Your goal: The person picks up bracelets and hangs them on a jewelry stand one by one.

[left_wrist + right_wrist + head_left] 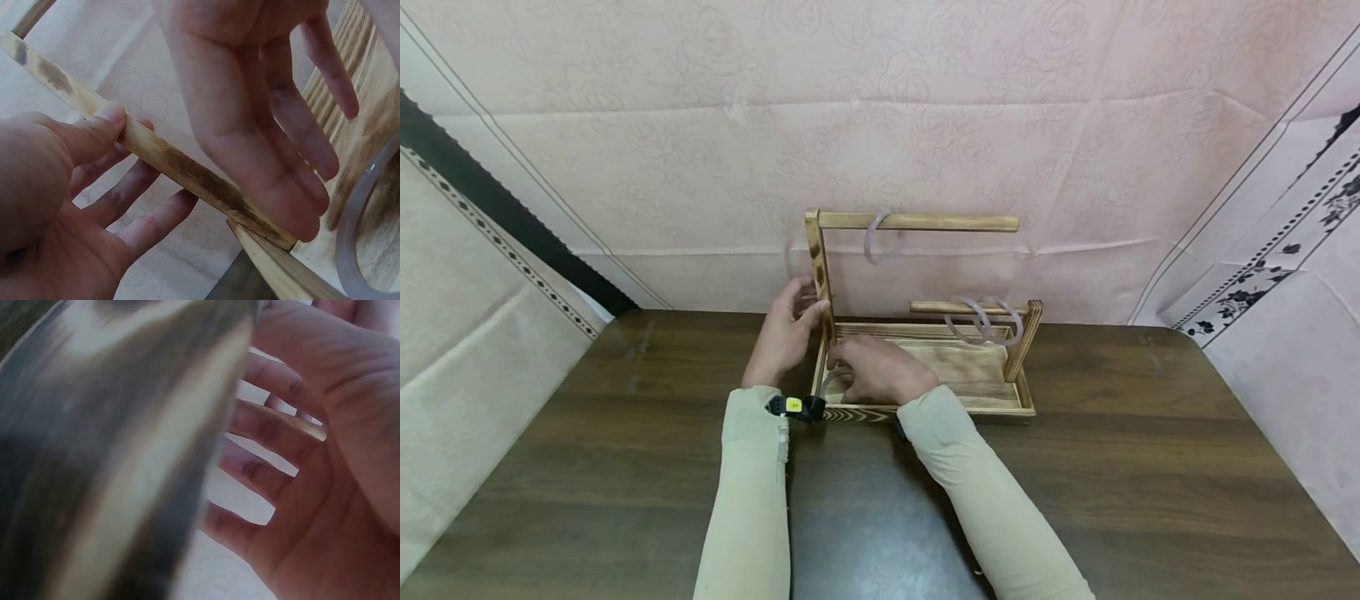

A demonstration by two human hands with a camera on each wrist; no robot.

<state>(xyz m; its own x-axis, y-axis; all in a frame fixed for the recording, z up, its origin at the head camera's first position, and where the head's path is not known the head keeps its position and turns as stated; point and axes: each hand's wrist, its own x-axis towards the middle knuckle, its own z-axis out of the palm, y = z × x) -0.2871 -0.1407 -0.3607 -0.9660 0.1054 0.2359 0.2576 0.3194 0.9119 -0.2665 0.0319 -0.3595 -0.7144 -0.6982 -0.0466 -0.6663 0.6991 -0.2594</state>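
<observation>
A wooden display stand has a tray base [962,358], a tall left post [817,250] with an upper bar [955,222], and a short right post [1024,342] with a lower bar [931,307]. My left hand [784,333] holds the tall post, thumb on one face and fingers behind. Over the tray's left end, my right hand [883,371] reaches its loosely extended fingers to the post's foot. A translucent bangle [356,237] lies in the tray beside these fingers. Another bangle [869,242] hangs on the upper bar; several bangles [976,325] hang on the lower one.
The stand sits near the back of a dark wooden table [625,467]. Behind it rises a pale patterned cloth [925,158], and more cloth hangs at both sides. A blurred wooden surface [144,437] fills the left of the right wrist view.
</observation>
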